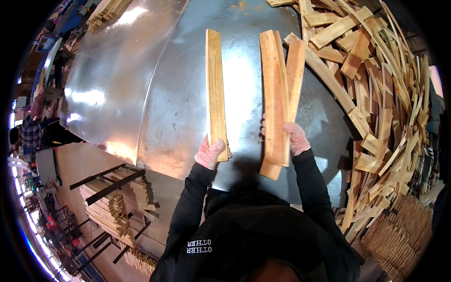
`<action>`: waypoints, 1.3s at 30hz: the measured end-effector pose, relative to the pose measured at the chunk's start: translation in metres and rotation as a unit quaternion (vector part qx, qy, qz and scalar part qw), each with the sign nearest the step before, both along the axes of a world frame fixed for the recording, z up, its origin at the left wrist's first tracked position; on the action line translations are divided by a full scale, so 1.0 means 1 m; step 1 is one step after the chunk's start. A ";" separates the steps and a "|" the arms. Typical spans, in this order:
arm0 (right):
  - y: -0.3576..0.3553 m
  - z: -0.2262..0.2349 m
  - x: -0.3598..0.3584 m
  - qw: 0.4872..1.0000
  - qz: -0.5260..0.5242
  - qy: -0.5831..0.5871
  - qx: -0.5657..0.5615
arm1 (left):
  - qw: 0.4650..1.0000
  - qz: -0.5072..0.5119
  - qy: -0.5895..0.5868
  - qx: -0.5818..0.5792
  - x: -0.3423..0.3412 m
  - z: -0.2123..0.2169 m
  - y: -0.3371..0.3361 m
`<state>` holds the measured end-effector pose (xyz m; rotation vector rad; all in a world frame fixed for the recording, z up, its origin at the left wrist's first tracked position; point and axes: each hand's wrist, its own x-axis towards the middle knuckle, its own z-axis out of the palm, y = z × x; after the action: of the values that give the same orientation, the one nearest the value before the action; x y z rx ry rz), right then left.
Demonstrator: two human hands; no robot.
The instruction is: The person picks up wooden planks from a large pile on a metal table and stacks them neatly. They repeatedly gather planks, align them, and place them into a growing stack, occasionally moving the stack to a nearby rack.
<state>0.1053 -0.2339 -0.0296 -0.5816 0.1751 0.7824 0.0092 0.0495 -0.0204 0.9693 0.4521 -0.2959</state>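
My left hand [210,151], in a pale pinkish glove, grips the near end of a single light wooden slat [216,89] that points away from me. In my right hand [297,138], gloved alike, are several wooden slats [275,94], overlapping and slightly fanned. Fingers show on both sides of that bundle. Both loads are held over a shiny sheet-metal table [183,89], apart from each other, with a bright reflection between them.
A large heap of loose wooden slats [361,61] covers the table's right side. Stacked slats [105,11] lie at the far left. A dark metal rack with piled slats [108,207] stands on the floor at lower left. Another person [32,131] is at the left edge.
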 end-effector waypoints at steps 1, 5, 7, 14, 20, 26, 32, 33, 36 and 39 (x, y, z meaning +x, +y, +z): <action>0.014 -0.005 0.004 0.992 0.000 -0.013 -0.129 | 0.998 -0.049 -0.040 0.015 0.000 -0.014 0.007; 0.100 -0.017 -0.002 0.935 -0.037 -0.046 -0.350 | 0.924 -0.151 -0.100 0.337 0.018 -0.040 -0.012; 0.115 -0.002 0.002 0.974 -0.051 0.025 -0.219 | 0.979 -0.103 -0.057 0.169 0.032 -0.041 -0.003; 0.151 0.030 0.021 0.998 -0.047 0.035 -0.013 | 0.983 -0.183 -0.023 0.005 0.031 -0.025 0.113; 0.144 0.029 0.024 0.827 -0.095 -0.020 -0.553 | 0.991 -0.083 0.047 -0.096 0.014 -0.014 0.155; 0.141 0.038 0.022 0.798 -0.114 -0.151 -0.573 | 0.994 -0.048 0.056 -0.081 -0.022 -0.026 0.166; 0.264 -0.042 -0.014 0.541 0.029 -0.478 -0.691 | 0.947 -0.187 -0.057 0.256 -0.035 -0.059 0.126; 0.272 -0.063 -0.020 0.450 0.042 -0.521 -0.725 | 0.955 -0.079 -0.103 0.265 -0.037 -0.088 0.116; 0.220 -0.002 -0.035 0.593 -0.007 -0.358 -0.721 | 0.931 -0.123 -0.086 0.333 -0.048 -0.091 0.148; 0.131 -0.021 -0.056 0.587 -0.104 -0.262 -0.759 | 0.956 -0.099 0.000 0.275 -0.045 -0.057 0.167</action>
<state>0.0495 -0.1034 -0.0503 -2.3682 0.3398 -0.0196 -0.0359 0.2168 -0.0774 1.5649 0.4461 -0.3586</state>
